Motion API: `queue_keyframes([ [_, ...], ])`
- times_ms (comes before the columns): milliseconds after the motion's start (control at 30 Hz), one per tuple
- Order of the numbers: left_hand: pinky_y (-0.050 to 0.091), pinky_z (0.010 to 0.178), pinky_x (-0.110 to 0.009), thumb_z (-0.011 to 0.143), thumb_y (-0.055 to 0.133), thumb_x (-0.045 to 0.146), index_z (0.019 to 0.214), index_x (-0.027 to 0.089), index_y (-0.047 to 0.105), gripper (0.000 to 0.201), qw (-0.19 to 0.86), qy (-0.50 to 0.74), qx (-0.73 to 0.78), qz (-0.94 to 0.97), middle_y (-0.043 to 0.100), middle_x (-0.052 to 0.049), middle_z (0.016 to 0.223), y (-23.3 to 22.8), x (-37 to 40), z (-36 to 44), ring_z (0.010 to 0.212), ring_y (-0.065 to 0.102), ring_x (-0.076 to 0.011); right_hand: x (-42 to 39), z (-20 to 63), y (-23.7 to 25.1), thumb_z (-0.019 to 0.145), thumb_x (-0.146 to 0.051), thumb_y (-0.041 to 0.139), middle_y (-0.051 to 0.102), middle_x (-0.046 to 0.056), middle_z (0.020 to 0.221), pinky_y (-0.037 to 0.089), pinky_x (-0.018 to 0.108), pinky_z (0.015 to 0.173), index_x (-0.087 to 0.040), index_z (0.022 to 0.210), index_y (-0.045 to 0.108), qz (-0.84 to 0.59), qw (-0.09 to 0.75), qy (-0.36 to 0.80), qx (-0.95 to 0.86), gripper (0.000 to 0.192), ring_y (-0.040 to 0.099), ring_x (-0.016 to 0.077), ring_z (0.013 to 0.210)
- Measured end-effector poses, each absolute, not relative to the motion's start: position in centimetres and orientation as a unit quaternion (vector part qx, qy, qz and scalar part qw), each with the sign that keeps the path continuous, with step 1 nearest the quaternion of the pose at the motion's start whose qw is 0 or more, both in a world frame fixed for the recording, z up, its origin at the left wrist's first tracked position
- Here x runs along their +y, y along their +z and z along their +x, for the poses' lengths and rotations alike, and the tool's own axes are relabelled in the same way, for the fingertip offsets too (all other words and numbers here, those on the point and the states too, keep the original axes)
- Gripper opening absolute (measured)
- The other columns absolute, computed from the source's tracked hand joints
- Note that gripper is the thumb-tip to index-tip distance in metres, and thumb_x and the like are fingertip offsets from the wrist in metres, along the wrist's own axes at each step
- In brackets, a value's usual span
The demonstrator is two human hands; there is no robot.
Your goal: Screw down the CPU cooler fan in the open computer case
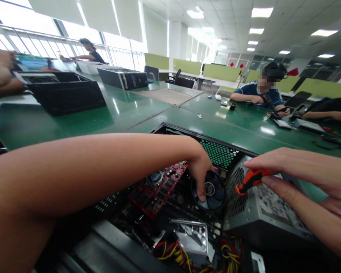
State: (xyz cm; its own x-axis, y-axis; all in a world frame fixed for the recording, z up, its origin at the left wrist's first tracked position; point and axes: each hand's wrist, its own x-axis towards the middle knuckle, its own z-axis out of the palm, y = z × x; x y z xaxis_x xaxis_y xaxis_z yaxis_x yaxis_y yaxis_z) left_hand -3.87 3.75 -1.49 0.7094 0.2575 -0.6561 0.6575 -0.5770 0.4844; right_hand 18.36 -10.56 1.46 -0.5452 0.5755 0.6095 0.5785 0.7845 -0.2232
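An open computer case (170, 127) lies in front of me with its insides showing. My left hand (199, 168) reaches into it and grips a round black cooling fan (219, 195). The thumb presses on the fan's blades, while the other fingers are mostly hidden behind it. Between thumb and fingers, my right hand (295, 174) holds an orange and black screwdriver (251, 180) above the grey power supply (261, 212). Left of the fan is a red graphics card (161, 189) with a round silver cooler. Below the fan sits a shiny metal bracket (191, 237).
Red, yellow and black cables (176, 254) bunch at the case's near side. Two more computer cases (68, 93) (123, 77) stand on the green table (125, 110). A co-worker (261, 91) sits across at the right with a power tool; other people work at both sides.
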Motion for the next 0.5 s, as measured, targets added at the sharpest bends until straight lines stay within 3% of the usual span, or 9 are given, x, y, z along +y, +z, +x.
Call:
queue_keyframes([
  [233,0.054,0.115,-0.041,0.045,0.101,0.045,0.112,0.029,0.086,0.070,0.376,-0.279,0.256,0.846,0.085,0.002,0.121,-1.4,3.8,-3.8,0.129,0.072,-0.0354,-10.1,18.3,1.3,0.088,-0.044,0.081,0.087,0.001,0.092,0.071,0.041,0.065,-0.042,0.114,0.089,-0.327,0.350,-0.007,-0.878,0.027,0.086,0.0375,0.087],
  [400,0.054,0.114,-0.038,0.049,0.100,0.043,0.120,0.024,0.085,0.074,0.365,-0.281,0.254,0.850,0.084,-0.002,0.128,-1.2,3.6,-3.8,0.129,0.073,-0.0354,-10.5,18.7,1.3,0.097,-0.039,0.071,0.087,-0.003,0.111,0.071,0.040,0.070,-0.044,0.125,0.081,-0.387,0.308,-0.027,-0.868,0.031,0.086,0.0331,0.090],
  [500,0.052,0.117,-0.039,0.048,0.100,0.043,0.126,0.028,0.084,0.081,0.343,-0.277,0.280,0.853,0.083,-0.001,0.132,-1.1,3.5,-3.8,0.134,0.070,-0.0364,-11.3,19.2,1.1,0.101,-0.040,0.065,0.086,-0.007,0.116,0.072,0.040,0.074,-0.047,0.127,0.076,-0.414,0.288,-0.049,-0.862,0.029,0.086,0.0302,0.093],
])
